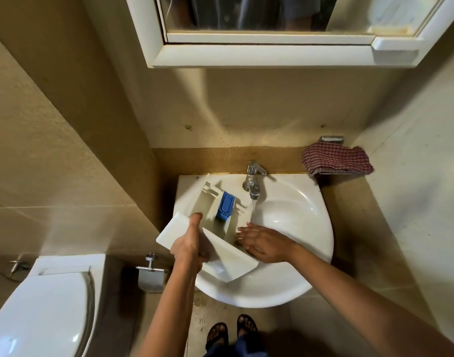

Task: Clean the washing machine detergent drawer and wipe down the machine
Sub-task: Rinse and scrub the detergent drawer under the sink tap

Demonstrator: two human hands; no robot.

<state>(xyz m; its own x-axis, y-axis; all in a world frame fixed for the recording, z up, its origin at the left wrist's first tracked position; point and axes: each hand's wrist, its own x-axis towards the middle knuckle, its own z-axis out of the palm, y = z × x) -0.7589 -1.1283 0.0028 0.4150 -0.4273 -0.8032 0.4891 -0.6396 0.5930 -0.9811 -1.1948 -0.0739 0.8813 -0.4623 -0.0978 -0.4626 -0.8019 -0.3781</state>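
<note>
Sandalled feet [231, 331] stand on a floor [201, 318] that looks speckled, possibly with water, directly below the sink's [257, 297] front rim.

Position of item: the detergent drawer [231, 253] lies tilted across the left half of the sink. Its rear rails are at the back-left rim and its white front panel overhangs the front-left rim. A blue insert [226, 204] sits in its middle compartment.

Hands: the left hand [188, 243] is clamped on the front panel, thumb along the top. The right hand [264, 242] has its fingers straight and apart, laid against the drawer's right side just beside the water stream [253, 210]. It grips nothing.

The tap [253, 179] is running, and the stream falls into the bowl just past the drawer's right wall.

Risks, as judged:
- The drawer is held by one wet hand only. A slip would drop the overhanging panel off the front rim to the floor.
- Tilting the drawer into the stream could throw water over the front rim, making the footing slick.
- The blue insert may be loose and could fall out if the drawer is upended.
- The checked cloth [336, 161] lies at the counter's back-right corner, well apart from both hands.
</note>
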